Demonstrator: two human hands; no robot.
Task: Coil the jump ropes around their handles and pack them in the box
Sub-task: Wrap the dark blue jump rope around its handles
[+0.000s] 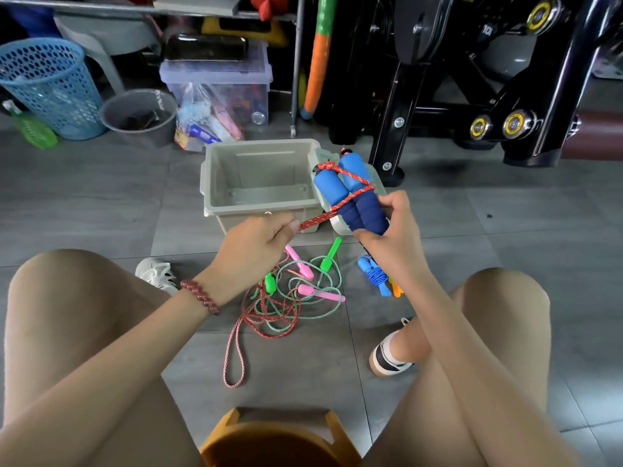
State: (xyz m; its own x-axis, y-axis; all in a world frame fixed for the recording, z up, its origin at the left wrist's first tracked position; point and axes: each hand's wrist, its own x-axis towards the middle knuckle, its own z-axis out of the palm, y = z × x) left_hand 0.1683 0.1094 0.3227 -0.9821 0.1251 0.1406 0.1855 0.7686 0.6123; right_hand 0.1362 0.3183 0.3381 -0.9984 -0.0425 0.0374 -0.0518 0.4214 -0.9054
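Grey floor tiles [84,203] run under everything, with clutter along the far wall. At far left stands a blue mesh basket [50,85], a green bottle [32,129] lying at its foot, and a grey bucket [141,116] just beside it. Next comes a clear storage bin [219,85] with a plastic bag leaning on its front.

Near the middle, the beige box [259,183] sits open on the floor with nothing visible inside. In front of it the left hand [256,244], a beaded bracelet [200,296] on its wrist, pinches the red rope [317,219] between thumb and curled fingers, and the rope runs taut to the right. Below, between the person's shoes, lies a loose tangle of ropes [286,308] with pink and green handles.

The red rope crosses in a few turns round a pair of blue foam handles [354,193], held side by side in the air over the box's right edge. The right hand [394,227] grips their dark lower ends. On the floor beneath it lies a blue rope bundle [374,271], already coiled. A black gym machine [472,79] fills the right background.
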